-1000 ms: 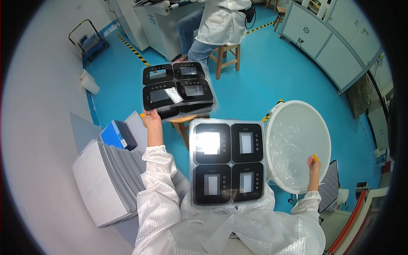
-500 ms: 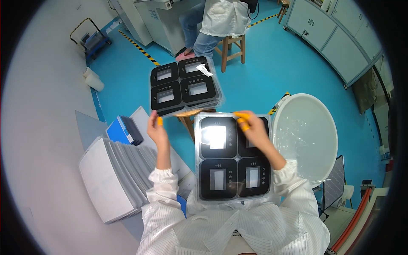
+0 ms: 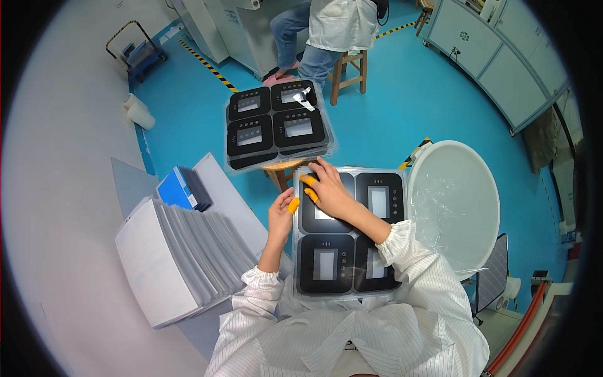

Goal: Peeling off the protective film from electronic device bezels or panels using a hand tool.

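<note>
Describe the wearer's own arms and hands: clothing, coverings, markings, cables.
Both arms wear loose white sleeves with thin dark stripes and gathered cuffs. The left hand has one yellow-orange finger cover; the right hand has two of the same colour. No full gloves, and no cables visible on either arm.

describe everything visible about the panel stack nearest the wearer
The stack is layered, glossy and partly clear, plastic-looking, with uneven edges. On top show four black rounded panels, two by two, with pale windows and small icons. It lies roughly flat before the person's striped coat, left of the white tub. The right hand lies across its upper left panel; the left hand is at its left edge, contact unclear.
</note>
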Action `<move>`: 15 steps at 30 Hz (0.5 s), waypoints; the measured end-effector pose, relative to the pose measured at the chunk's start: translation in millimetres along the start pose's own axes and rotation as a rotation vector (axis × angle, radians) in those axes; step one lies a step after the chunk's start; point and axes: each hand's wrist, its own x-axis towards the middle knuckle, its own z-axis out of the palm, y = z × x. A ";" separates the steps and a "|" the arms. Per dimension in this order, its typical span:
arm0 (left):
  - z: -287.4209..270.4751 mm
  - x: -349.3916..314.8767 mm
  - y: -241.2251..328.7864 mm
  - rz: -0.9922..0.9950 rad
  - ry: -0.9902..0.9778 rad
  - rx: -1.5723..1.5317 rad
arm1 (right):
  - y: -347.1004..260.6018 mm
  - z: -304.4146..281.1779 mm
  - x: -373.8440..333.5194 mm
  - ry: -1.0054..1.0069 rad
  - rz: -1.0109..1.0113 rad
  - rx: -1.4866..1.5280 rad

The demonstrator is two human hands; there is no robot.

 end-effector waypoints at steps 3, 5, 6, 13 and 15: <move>3.3 -2.9 7.8 -0.017 0.009 -0.050 | 0.5 -0.3 10.0 0.067 0.060 0.009; 6.1 -3.7 11.8 0.001 0.019 -0.038 | 4.4 3.6 13.8 0.042 0.086 0.046; 6.1 -3.8 12.7 0.003 0.019 -0.039 | 4.8 5.4 11.7 0.079 0.049 0.024; 7.0 -6.6 10.3 0.063 0.021 -0.095 | -1.3 -10.8 5.7 0.063 -0.068 -0.003; 6.5 -6.0 7.3 0.075 0.019 -0.113 | 1.0 -9.1 16.1 0.125 0.018 0.016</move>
